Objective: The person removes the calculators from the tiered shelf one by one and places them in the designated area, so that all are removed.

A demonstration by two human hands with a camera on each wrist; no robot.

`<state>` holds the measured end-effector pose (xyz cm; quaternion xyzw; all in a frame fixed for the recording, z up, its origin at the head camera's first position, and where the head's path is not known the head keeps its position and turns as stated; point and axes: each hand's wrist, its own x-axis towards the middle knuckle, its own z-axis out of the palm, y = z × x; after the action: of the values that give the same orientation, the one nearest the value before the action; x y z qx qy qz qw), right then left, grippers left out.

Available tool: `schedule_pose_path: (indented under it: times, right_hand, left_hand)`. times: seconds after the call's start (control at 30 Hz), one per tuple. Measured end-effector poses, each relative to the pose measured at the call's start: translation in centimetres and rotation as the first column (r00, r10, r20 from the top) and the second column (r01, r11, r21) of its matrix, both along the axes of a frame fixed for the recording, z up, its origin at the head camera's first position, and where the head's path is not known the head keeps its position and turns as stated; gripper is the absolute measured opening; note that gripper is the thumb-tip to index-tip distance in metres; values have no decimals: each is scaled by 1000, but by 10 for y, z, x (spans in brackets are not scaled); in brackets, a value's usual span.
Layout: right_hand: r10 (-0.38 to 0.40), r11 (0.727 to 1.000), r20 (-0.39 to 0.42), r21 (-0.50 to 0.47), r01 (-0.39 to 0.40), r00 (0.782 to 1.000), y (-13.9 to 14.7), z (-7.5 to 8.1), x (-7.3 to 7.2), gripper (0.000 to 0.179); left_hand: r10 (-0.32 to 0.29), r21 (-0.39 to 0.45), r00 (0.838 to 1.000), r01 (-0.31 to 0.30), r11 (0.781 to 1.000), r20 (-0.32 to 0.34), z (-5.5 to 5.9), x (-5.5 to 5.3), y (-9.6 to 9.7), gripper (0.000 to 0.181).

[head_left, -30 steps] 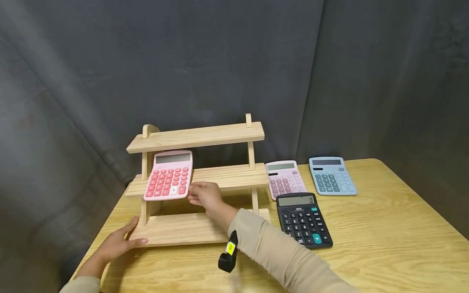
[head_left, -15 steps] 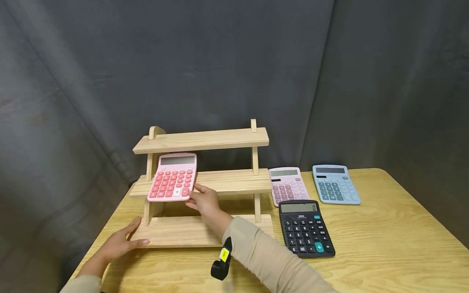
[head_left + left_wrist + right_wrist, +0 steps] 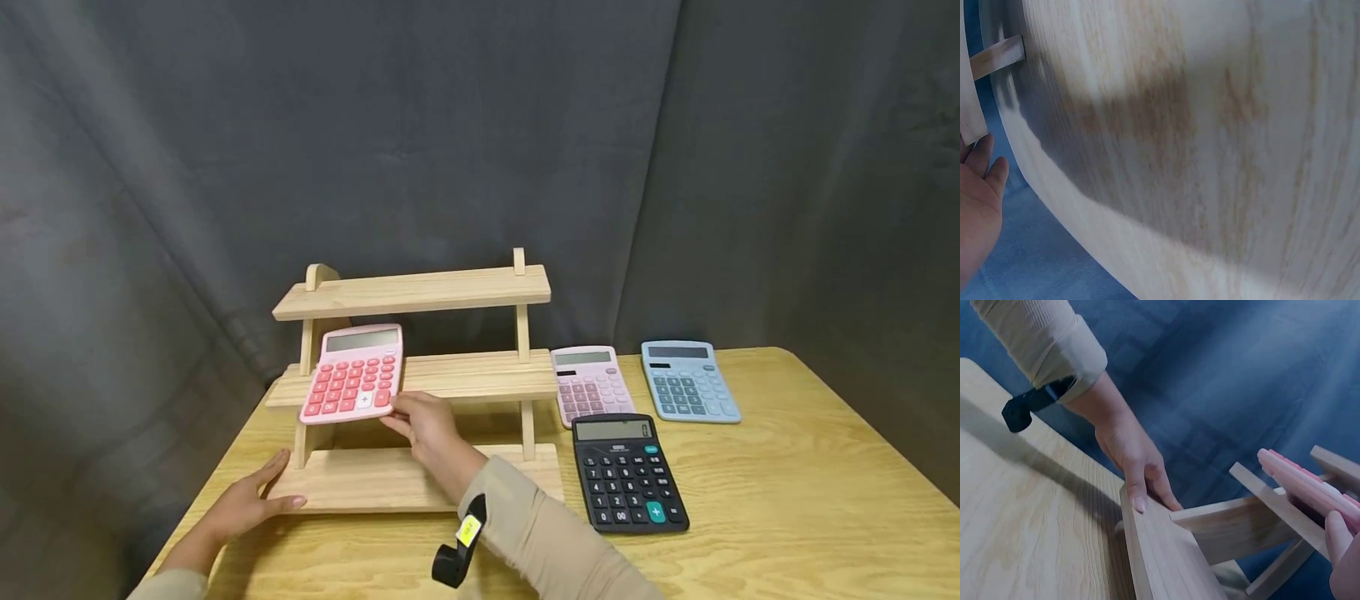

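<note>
The right hand holds a pink calculator with coral keys by its lower right corner, thumb in front and fingers behind. The calculator leans at a tilt at the left end of the middle shelf of a three-tier wooden rack; its lower edge overlaps that shelf's front edge. In the right wrist view the calculator shows from its side, the right thumb against it. The left hand grips the left front corner of the bottom shelf, thumb on its front edge.
To the rack's right lie a pale pink calculator, a light blue calculator and a black calculator, the black one nearest. The wooden table ends at a dark curtain behind. A black wrist strap hangs from the right sleeve.
The right hand has brought the pink calculator slightly lower against the rack, its top now just under the top shelf. The left hand keeps its place; the head view has shifted a little.
</note>
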<state>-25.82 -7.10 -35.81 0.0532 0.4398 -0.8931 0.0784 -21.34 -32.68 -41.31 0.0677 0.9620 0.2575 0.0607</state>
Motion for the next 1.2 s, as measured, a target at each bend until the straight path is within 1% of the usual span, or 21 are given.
schedule_pose_path:
  times: [0.13,0.27,0.43,0.57,0.67,0.8,1.0,1.1,1.2]
  right_hand:
    - [14,1000,-31,15,-13,999,4,0,6,21]
    - [49,999,-44,19,-48,998,7,-1,16,22]
    - [31,999,-54,12,-31,998,17,3,27,23]
    - [2,1000,-57,6,-2,998,29,8,31,26]
    - [-6,1000,-51,-6,6,999,37,10,34,26]
    - [0,1000,-53,-20,-1,999,47,14,39,25]
    - [13,998,-58,-60,-16,998,68,20,45,28]
    - [25,998,-74,-62,-29,997,82,24,48,31]
    - [26,998,-79,-62,-31,997,95,27,51,29]
  left_hand:
    - [-2,20,1000,2,1000,4,-2,-3,1,86]
    - [9,9,1000,-9,1000,4,-2,0,0,86]
    - [13,30,1000,-13,999,-1,-4,3,3,86]
    - [1,30,1000,-1,1000,-14,-6,0,3,86]
    - [6,30,1000,-6,1000,8,-6,0,2,87]
    - [12,35,999,-14,999,38,-4,1,0,87]
    - [10,53,1000,-11,999,28,-5,2,-3,87]
    - [13,59,999,-15,998,33,-6,2,-3,87]
    - [13,57,999,-14,998,29,-6,3,-4,86]
